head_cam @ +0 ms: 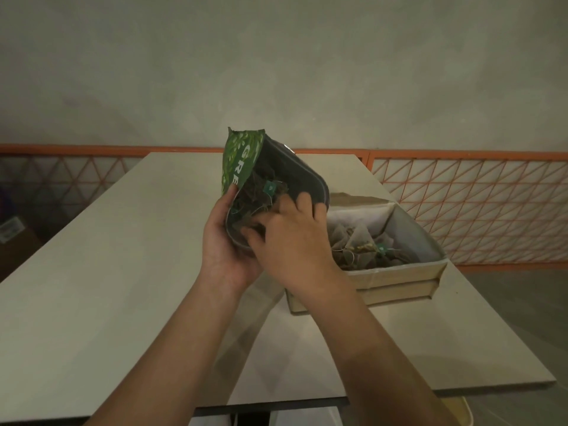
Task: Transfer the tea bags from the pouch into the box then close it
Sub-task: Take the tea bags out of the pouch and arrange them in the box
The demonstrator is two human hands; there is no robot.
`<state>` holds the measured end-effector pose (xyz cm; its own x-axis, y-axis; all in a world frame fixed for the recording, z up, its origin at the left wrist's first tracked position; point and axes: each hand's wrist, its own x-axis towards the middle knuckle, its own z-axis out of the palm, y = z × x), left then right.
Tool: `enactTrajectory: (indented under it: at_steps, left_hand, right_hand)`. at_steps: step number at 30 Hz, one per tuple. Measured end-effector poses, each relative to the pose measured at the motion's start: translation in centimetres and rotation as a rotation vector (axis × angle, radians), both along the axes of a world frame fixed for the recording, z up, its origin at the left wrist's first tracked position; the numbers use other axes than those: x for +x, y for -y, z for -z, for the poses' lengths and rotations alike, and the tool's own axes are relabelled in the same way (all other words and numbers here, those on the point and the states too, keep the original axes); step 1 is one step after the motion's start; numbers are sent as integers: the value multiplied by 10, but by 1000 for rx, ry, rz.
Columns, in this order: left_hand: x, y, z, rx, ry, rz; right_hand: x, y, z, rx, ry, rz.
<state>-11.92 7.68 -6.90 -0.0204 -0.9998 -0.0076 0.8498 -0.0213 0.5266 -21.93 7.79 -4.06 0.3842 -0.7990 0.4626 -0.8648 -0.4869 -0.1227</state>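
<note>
A green pouch (pixel 242 159) with white letters is held up above the table, its mouth open toward me and its dark inside showing. My left hand (pixel 224 238) grips its lower left side. My right hand (pixel 292 238) reaches into the mouth, its fingers closed among the tea bags (pixel 261 192) inside; one green tag shows there. To the right stands an open cardboard box (pixel 399 272), with several pyramid tea bags (pixel 365 244) lying in it. Its lid flap (pixel 356 199) stands up at the back.
Two pale tables (pixel 107 272) meet in front of me, with a gap at the near edge. An orange lattice railing (pixel 461 204) runs behind them, under a plain wall. A cardboard carton (pixel 12 238) stands on the floor at far left.
</note>
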Motion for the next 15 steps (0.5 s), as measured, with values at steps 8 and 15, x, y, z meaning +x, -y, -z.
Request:
enactTrajectory:
  at_steps: [8,15]
  left_hand:
    - [-1,2,1,13,10,-23]
    - [0,5,1,26,-5,-7]
  right_hand:
    - [-21,-6,7,47,269,-176]
    - [-55,-16,-12,77,886,-284]
